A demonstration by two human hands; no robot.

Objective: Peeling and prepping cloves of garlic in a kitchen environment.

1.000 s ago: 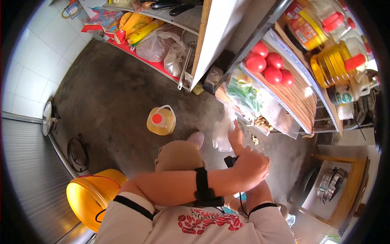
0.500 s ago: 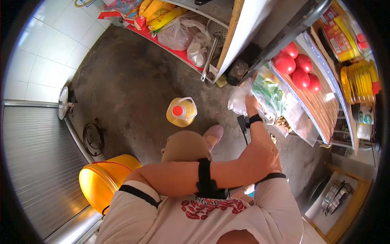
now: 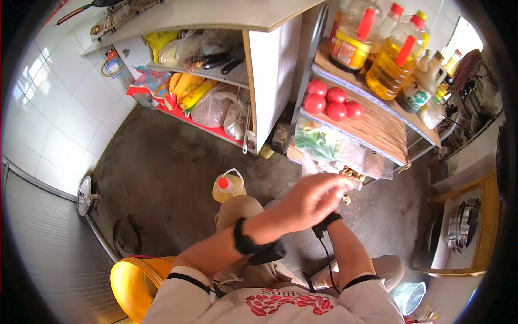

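My left hand (image 3: 318, 197) is slightly blurred and reaches across my right arm (image 3: 348, 245), fingers curled together at the edge of the low shelf, beside a crinkled plastic bag (image 3: 308, 164) and small knobbly brown pieces (image 3: 350, 174). What its fingertips hold, if anything, is unclear. My right hand is mostly hidden behind my left one; only its banded wrist (image 3: 326, 220) shows clearly. Above lie bagged greens (image 3: 318, 141) and several red tomatoes (image 3: 336, 111). A yellow-liquid jug (image 3: 231, 191) with a red cap stands on the floor beyond my knee (image 3: 237, 210).
Oil bottles (image 3: 389, 70) stand on the top rack shelf. A cupboard (image 3: 272, 81) with bagged food is ahead. A yellow bucket (image 3: 129, 283) is at lower left, near a lid (image 3: 84, 195) and a black ring (image 3: 128, 232). A wooden-framed niche (image 3: 483, 216) holds pots at right.
My left hand has moved forward from my right forearm to over my right hand. The view has tilted up, showing more of the counter and upper rack.
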